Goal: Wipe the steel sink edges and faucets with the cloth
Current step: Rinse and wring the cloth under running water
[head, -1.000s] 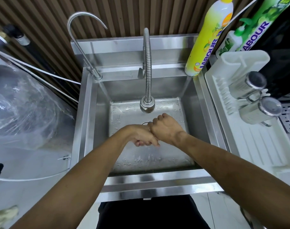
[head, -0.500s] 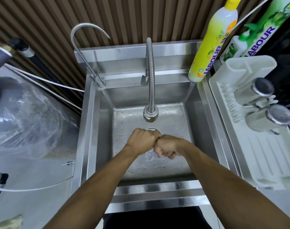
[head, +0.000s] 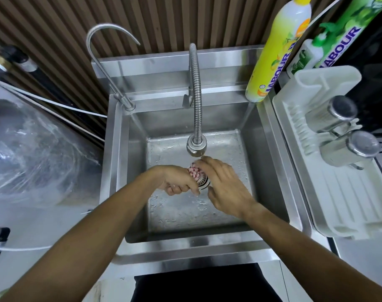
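Left hand gripping cloth (mostly hidden), right hand loose-fingered, touching it, over sink

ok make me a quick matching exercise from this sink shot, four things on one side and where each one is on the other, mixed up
Things:
1. cloth
2. yellow bottle
3. gooseneck tap
4. steel cups

Places:
a. back left corner of the sink
b. on the white drying rack, right of the sink
c. gripped in the left hand, over the drain
d. back right corner of the sink

Pairs: 1-c, 2-d, 3-a, 4-b
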